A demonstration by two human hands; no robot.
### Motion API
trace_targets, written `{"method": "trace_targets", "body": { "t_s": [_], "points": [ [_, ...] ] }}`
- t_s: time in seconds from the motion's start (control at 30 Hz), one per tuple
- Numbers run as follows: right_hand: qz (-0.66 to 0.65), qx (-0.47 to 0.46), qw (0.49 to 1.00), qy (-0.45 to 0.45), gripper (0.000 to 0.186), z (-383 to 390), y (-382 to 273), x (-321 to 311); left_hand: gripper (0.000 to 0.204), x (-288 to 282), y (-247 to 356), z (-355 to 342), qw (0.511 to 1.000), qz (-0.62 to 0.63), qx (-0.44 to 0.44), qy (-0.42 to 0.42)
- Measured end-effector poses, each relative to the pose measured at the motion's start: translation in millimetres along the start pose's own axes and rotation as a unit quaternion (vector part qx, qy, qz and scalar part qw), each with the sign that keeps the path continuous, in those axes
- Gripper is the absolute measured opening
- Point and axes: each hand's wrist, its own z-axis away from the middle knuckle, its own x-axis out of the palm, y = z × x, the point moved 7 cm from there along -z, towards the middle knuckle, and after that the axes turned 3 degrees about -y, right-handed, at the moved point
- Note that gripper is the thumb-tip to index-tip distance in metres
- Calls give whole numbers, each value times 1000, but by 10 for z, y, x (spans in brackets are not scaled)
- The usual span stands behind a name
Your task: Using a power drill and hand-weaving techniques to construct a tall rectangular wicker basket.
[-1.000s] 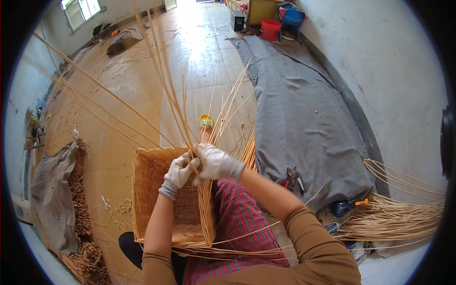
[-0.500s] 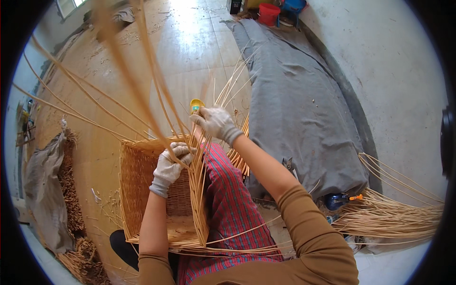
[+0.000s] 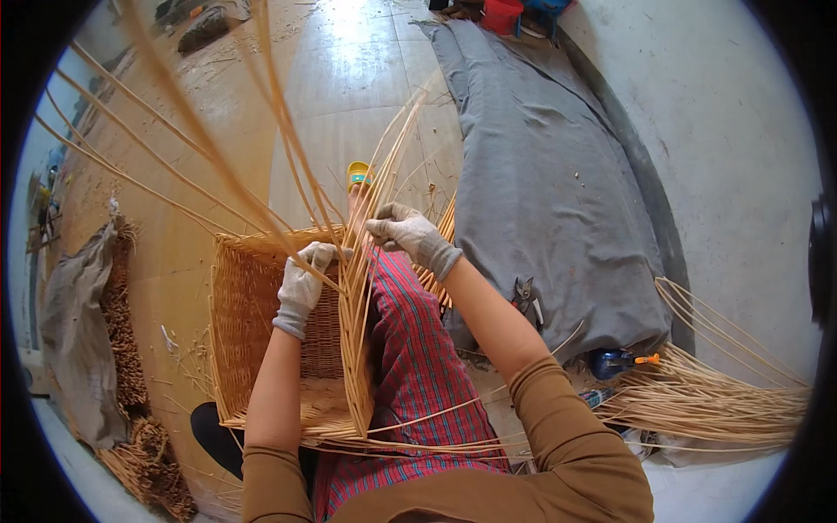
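A square wicker basket [image 3: 228, 349] stands tilted between my legs, its opening toward me and long rods rising from its rim. My left hand [image 3: 303, 283], in a whitish work glove, closes on a rod at the basket's far right corner. To its right, my gloved right hand [image 3: 411, 235] pinches one of the pale willow rods [image 3: 390, 166] fanning up from the right rim. Thick upright rods [image 3: 196, 113] pass blurred in front of my left hand. Exactly which strands lie between the fingers is partly hidden.
A grey cloth [image 3: 558, 183] covers a long low heap on the right. Pruning shears [image 3: 523, 294] lie on its edge, near a blue bottle with an orange nozzle [image 3: 615, 362]. Loose rods [image 3: 706, 405] spread at lower right; covered bundles [image 3: 122, 357] lie left.
My right hand has moved slightly down and right, and the rods by it now stand together in a bunch. My left hand has shifted a little left, along with the basket in view.
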Motion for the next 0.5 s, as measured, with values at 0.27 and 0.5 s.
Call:
{"method": "trace_targets", "body": {
  "t_s": [0.27,0.5],
  "points": [
    [403,-422,809,-74,30,610,-1180,678,29,36,109,47,993,-61,93,-37],
    [430,-546,712,101,54,672,-1090,935,27,117,352,157,994,9,109,1]
  ]
}}
